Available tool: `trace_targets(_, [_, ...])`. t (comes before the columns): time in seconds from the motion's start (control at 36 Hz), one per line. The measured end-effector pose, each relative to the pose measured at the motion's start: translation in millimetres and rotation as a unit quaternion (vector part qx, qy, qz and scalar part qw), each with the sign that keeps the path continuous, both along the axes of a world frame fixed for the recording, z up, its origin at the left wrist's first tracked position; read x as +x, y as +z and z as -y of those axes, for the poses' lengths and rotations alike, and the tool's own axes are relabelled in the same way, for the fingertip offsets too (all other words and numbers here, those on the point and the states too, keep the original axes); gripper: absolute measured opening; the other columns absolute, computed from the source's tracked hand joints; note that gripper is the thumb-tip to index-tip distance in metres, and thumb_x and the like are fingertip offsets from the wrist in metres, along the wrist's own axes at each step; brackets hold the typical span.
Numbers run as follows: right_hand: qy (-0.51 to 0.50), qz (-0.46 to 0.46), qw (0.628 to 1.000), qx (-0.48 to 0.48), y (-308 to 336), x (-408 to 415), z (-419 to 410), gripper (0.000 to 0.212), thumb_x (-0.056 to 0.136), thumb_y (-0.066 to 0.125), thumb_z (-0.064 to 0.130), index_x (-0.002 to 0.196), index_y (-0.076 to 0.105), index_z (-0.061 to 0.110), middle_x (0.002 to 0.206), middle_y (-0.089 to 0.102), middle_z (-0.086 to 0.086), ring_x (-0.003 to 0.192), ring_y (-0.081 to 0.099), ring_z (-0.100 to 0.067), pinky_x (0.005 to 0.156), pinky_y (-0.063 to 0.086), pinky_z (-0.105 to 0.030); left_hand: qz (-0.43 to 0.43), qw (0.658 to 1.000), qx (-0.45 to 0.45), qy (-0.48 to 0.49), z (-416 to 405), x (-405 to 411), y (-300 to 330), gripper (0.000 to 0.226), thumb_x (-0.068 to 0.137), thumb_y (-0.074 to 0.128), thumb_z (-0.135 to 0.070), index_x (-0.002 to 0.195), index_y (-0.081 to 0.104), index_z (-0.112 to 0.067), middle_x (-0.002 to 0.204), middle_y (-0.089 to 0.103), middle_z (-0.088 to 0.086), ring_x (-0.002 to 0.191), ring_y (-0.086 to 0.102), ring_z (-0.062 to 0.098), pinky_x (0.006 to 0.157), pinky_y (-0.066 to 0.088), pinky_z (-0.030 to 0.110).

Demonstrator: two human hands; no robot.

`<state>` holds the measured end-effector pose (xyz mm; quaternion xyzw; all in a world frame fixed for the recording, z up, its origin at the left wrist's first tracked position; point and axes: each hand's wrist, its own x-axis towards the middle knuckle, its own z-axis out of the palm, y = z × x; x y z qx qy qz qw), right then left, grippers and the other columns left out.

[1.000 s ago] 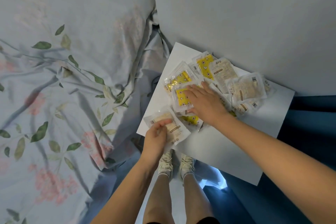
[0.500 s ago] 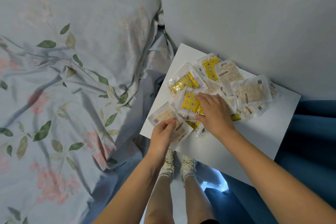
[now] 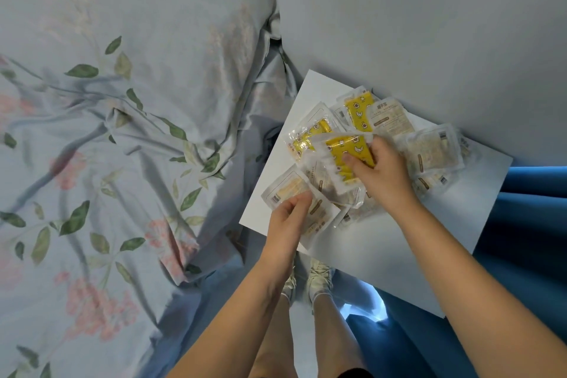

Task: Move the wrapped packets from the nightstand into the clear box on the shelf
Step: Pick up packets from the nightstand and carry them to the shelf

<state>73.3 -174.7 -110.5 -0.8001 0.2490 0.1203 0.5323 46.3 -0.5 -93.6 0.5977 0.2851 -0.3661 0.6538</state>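
Several clear-wrapped packets, some yellow and some beige, lie spread on the white nightstand [image 3: 395, 242]. My right hand [image 3: 380, 175] grips a yellow packet [image 3: 346, 152], thumb on top, lifting its edge above the pile. My left hand [image 3: 287, 221] pinches a beige packet [image 3: 291, 193] at the nightstand's near-left edge. More packets sit behind: a yellow one [image 3: 359, 110], a beige one [image 3: 391, 116] and a beige one [image 3: 432, 153] at the right. The clear box and the shelf are out of view.
A bed with floral bedding [image 3: 122, 132] fills the left side, touching the nightstand. A grey wall [image 3: 429, 24] rises behind the nightstand. Blue curtain fabric [image 3: 527, 224] hangs to the right. My feet [image 3: 310, 282] stand between bed and nightstand.
My right hand has curled around the yellow packet and raised it off the pile. My left hand keeps its pinch on the beige packet, which shifted slightly towards the pile.
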Motion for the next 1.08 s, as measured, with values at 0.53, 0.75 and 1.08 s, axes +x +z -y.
trace_targets(0.53, [0.336,-0.097,0.872,-0.343,-36,-3,-12,0.093,0.069,0.076,0.052,0.145,0.029,0.024,0.140,0.040,-0.003,0.133,0.030,-0.025,0.108,0.021,-0.039,0.042,0.987,0.033,0.152,-51,6,-25,0.016,0.095,0.054,-0.024,0.106,0.064,-0.018,0.100,0.073,0.002,0.094,0.068,0.019,0.087,0.053,0.040])
trace_targets(0.75, [0.213,-0.060,0.919,-0.326,-40,1,-5,0.057,0.076,0.078,0.030,0.123,0.049,0.018,0.121,0.060,-0.007,0.111,0.056,-0.031,0.090,0.042,-0.040,0.033,0.990,0.034,0.137,-55,-1,-21,0.017,0.089,0.058,-0.027,0.104,0.065,-0.020,0.103,0.073,0.004,0.102,0.066,0.027,0.099,0.047,0.051])
trace_targets(1.08, [-0.042,-0.057,0.998,-0.001,-2,5,8,0.043,0.077,0.074,0.039,0.102,0.058,0.007,0.099,0.066,-0.007,0.091,0.063,-0.023,0.074,0.051,-0.033,0.028,0.990,0.028,0.133,-48,-7,-25,0.019,0.093,0.054,-0.024,0.108,0.063,-0.017,0.103,0.072,0.004,0.090,0.070,0.017,0.084,0.056,0.038])
